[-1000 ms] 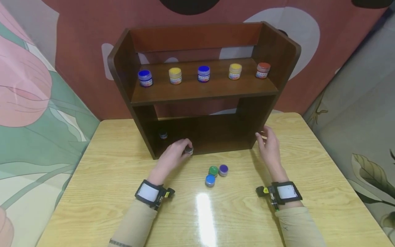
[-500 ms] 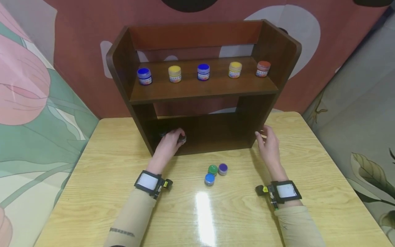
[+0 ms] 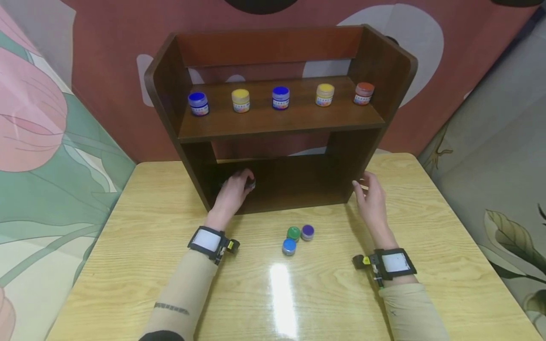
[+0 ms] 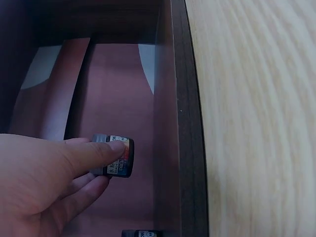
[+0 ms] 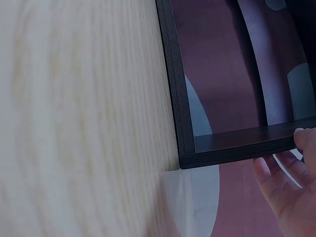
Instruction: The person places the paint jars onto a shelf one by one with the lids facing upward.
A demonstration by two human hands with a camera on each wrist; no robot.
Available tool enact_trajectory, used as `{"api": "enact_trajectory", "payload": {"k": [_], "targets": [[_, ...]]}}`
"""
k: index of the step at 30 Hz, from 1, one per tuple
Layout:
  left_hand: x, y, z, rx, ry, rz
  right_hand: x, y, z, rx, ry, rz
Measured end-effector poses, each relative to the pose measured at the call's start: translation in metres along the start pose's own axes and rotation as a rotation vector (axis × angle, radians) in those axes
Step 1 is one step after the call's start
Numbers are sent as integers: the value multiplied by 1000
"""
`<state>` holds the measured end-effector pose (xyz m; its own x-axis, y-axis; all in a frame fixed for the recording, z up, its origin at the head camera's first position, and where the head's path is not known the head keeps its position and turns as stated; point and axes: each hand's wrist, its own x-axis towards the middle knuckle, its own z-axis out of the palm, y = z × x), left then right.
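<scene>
My left hand (image 3: 232,192) reaches into the lower compartment of the dark brown shelf (image 3: 281,130). It pinches a small dark-based paint jar (image 4: 113,155) between thumb and fingers; the jar appears slightly above the compartment floor. Another paint jar (image 4: 140,233) shows at the lower edge of the left wrist view; in the head view my hand mostly hides it. My right hand (image 3: 371,199) holds the shelf's right side panel (image 5: 247,150), thumb at its front edge and fingers on the outer side. Green (image 3: 293,233), purple (image 3: 307,232) and light blue (image 3: 289,246) paint jars stand grouped on the table.
On the upper shelf board (image 3: 281,125) several paint jars stand in a spaced row: blue (image 3: 198,104), yellow (image 3: 241,100), blue (image 3: 280,98), yellow (image 3: 325,94) and red (image 3: 363,94). The shelf stands at the back of the wooden table (image 3: 332,293), before a patterned cloth.
My left hand has carried the paint jar from the shelf's front edge deeper into the lower compartment and leftward, near the other jar. My right hand has stayed at the side panel.
</scene>
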<state>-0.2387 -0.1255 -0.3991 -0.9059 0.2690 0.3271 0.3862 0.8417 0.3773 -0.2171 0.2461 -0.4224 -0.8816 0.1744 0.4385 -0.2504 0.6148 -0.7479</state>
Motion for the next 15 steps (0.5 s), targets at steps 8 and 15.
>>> {"api": "enact_trajectory", "payload": {"k": [8,15], "targets": [[4,-4,4,-7,-1,-34,0,-1,0,-1,1,-2],[8,-7,5,-25,16,-40,0,1,0,-2,3,-10]]}}
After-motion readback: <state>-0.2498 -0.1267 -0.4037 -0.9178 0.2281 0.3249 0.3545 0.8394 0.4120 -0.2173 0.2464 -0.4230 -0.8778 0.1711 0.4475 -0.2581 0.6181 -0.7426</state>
